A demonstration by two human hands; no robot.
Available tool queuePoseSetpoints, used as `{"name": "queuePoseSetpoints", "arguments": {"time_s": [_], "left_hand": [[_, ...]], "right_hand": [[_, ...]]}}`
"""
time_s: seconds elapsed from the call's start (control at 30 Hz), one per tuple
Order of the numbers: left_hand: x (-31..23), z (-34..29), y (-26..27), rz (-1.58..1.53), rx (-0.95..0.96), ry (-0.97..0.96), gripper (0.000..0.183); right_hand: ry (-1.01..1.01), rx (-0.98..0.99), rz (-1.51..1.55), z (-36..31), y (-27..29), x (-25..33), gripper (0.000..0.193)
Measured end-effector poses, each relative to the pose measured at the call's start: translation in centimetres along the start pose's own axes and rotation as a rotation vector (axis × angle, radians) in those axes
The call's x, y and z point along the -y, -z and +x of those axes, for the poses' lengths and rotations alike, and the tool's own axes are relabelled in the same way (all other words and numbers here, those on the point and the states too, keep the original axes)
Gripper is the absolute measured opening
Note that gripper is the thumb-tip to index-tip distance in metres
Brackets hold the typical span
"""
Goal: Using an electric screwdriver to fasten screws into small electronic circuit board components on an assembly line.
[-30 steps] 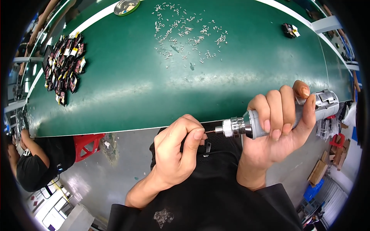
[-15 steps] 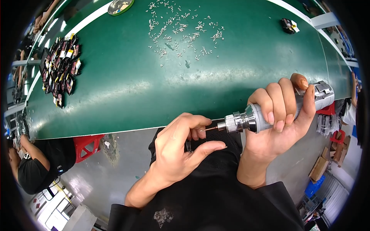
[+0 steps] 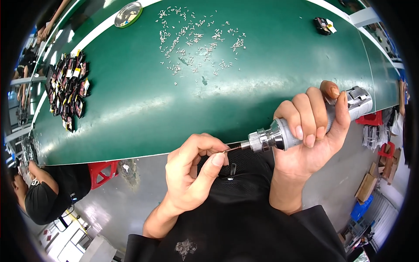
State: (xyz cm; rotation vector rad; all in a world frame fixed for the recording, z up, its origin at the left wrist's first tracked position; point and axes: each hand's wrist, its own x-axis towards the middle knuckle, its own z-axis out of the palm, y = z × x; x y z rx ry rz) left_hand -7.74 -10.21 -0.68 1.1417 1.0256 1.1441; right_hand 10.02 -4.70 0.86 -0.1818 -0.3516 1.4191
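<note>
My right hand (image 3: pixel 301 148) is wrapped round a grey electric screwdriver (image 3: pixel 262 139) with a silver collar, held nearly level at the table's near edge. Its thin bit (image 3: pixel 234 148) points left, toward my left hand (image 3: pixel 185 172). The thumb and forefinger of that hand are pinched together at the bit's tip. Whatever tiny piece is between them is too small to name. Below the bit, against my dark clothing, shows a small dark piece (image 3: pixel 233 169) with a light end; I cannot tell what it is.
Many small pale pieces (image 3: pixel 196 39) lie scattered on the green table (image 3: pixel 131 83). A heap of black packets (image 3: pixel 69 89) sits at the left, one black item (image 3: pixel 324 26) at the far right. A round dish (image 3: pixel 128 15) stands at the back. Another person (image 3: pixel 48 190) sits at the left.
My left thumb and forefinger have closed at the bit's tip; before, they were apart. The screwdriver has shifted slightly left in the picture.
</note>
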Motion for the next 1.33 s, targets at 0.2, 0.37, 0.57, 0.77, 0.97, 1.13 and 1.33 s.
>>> {"name": "queuePoseSetpoints", "arguments": {"time_s": [0.2, 0.37, 0.57, 0.77, 0.97, 1.13, 1.33], "left_hand": [[0.2, 0.4, -0.2, 0.044, 0.006, -0.046, 0.003], [-0.2, 1.1, -0.3, 0.359, 0.024, -0.213, 0.007], [-0.2, 1.9, 0.2, 0.53, 0.146, -0.305, 0.006], [0.4, 1.2, -0.1, 0.16, 0.054, -0.113, 0.004], [0.5, 0.7, 0.2, -0.145, 0.001, 0.017, 0.006], [0.6, 0.2, -0.2, -0.299, 0.038, 0.087, 0.014], [0.7, 0.1, -0.3, -0.347, 0.068, 0.104, 0.022]], "right_hand": [[-0.013, -0.006, -0.016, 0.0, 0.1, 0.0, 0.023], [-0.016, 0.015, -0.05, 0.0, 0.2, 0.3, 0.023], [-0.021, 0.079, -0.129, -0.2, 0.3, 0.1, 0.022], [-0.004, 0.019, -0.09, -0.4, 0.5, 0.3, 0.022], [0.003, 0.027, -0.059, -0.3, 0.1, 0.3, 0.021], [0.034, 0.031, -0.033, -0.4, -0.3, 0.2, 0.022], [0.024, 0.017, -0.025, -0.6, -0.5, 0.2, 0.021]]}}
